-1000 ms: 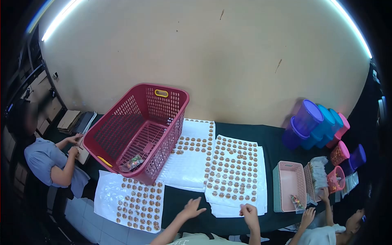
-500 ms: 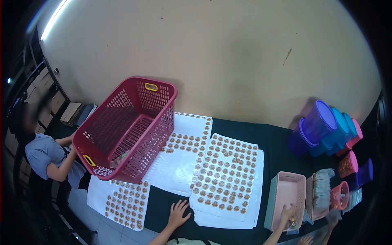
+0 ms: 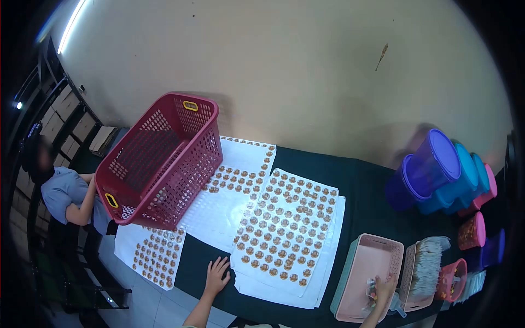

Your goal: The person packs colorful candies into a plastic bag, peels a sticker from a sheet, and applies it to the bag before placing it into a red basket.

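While the left hand [image 3: 216, 276] lay open, the right hand [image 3: 386, 286] sat in the pink tray [image 3: 362, 261].
Packet [image 3: 372, 286] touching its fingertips on the left; grip unclear.

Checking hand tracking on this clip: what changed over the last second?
The right grip left the near edge of the middle sticker sheet and moved right into the pink tray, onto a small packet; whether it has closed cannot be told. The left grip settled flat and open on the dark cloth, left of that sheet. The red basket and the tubs stayed put.
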A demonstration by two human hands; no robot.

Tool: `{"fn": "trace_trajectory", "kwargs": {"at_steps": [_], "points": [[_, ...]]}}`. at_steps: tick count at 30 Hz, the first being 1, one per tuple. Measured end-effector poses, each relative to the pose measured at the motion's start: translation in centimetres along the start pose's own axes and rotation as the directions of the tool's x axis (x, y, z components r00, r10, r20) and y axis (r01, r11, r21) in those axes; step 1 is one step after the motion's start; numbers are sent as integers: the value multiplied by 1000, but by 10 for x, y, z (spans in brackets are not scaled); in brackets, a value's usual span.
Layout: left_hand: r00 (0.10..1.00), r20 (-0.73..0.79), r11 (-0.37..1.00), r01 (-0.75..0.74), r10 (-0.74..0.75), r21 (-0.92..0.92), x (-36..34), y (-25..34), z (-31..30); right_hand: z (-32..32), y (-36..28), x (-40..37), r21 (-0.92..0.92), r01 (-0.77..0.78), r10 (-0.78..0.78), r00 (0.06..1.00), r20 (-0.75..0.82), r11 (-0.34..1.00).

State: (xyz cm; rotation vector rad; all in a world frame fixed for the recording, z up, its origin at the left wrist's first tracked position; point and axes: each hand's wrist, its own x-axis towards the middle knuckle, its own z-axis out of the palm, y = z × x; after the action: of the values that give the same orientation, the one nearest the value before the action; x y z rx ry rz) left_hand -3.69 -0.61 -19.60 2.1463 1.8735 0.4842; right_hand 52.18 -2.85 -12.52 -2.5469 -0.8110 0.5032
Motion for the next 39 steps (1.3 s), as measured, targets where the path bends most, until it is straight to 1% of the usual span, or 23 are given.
{"fn": "trace_trajectory", "kwargs": {"at_steps": [2, 4, 5, 7, 11, 13, 14, 15, 17, 18, 19, 21, 22, 23, 25, 26, 29, 30, 32, 35, 36, 37, 39], "points": [[993, -91, 997, 69, -72, -34, -1, 7, 7, -1, 3, -10, -35, -38, 37, 999, -8, 999], [988, -119, 994, 97, -101, -42, -3, 10, 16, 8, 9, -29, -328, -98, 127, 990, 67, 940], [980, -146, 990, 131, -138, -54, -3, 9, 20, 11, 7, -44, -317, -105, 130, 990, 58, 942], [976, -174, 990, 118, -131, -81, -3, 12, 23, 14, -3, -84, -231, 48, -14, 989, 146, 972], [927, -270, 942, 185, -262, -278, 0, 17, 43, 47, 8, -109, -295, 136, -113, 989, 95, 946], [870, -195, 818, 318, -453, -478, 4, 16, 51, 53, 14, -104, -136, 231, -237, 971, -27, 963], [855, -136, 770, 368, -501, -522, 7, 13, 54, 54, 18, -98, 16, 261, -258, 961, -96, 965], [857, -141, 771, 360, -496, -525, 8, 7, 56, 50, 17, -95, 19, 263, -259, 960, -103, 965], [848, 12, 626, 401, -531, -669, 9, -2, 54, 43, 6, -87, 546, 170, -118, 984, -131, 820], [836, 4, 587, 388, -549, -710, 10, 2, 45, 44, 5, -85, 665, 177, -112, 984, -140, 726], [838, 2, 588, 384, -545, -712, 11, -2, 45, 38, -7, -92, 666, 180, -112, 983, -144, 724], [925, 95, 610, 317, -368, -727, 8, -11, 45, 24, -39, -110, 887, 211, -180, 972, -148, 410], [938, -16, 669, 236, -347, -705, 4, -4, 42, 14, -60, -128, 916, 210, -259, 958, -123, 341], [941, -8, 671, 235, -338, -703, -2, 2, 36, 3, -81, -145, 916, 209, -247, 961, -127, 343], [984, -13, 749, 125, -176, -650, -13, 10, 27, -13, -109, -172, 973, 63, -362, 932, 23, 223], [998, -37, 817, 28, -60, -575, -19, 7, 29, -8, -109, -173, 973, 68, -355, 935, 16, 221], [996, 16, 820, 82, -88, -567, -43, 9, 29, 7, -113, -177, 984, 16, -418, 906, 61, 179], [997, 12, 820, 74, -81, -568, -46, 10, 29, 7, -119, -185, 984, -70, -465, 874, 140, 165], [896, 248, 463, 408, -368, -787, -50, 12, 29, 1, -128, -201, 952, -239, -490, 817, 305, 193], [860, 169, 526, 437, -481, -729, -42, 41, -6, 13, -134, -216, 945, -265, -502, 800, 328, 194], [906, 227, 536, 398, -357, -745, -38, 50, -25, 21, -131, -219, 931, -321, -507, 781, 364, 174], [905, 230, 536, 400, -357, -744, -33, 64, -53, 25, -134, -225, 930, -322, -505, 782, 366, 174], [820, 573, 264, 555, -15, -789, -22, 91, -97, 31, -142, -240, 940, -237, -523, 783, 335, 248]]}}
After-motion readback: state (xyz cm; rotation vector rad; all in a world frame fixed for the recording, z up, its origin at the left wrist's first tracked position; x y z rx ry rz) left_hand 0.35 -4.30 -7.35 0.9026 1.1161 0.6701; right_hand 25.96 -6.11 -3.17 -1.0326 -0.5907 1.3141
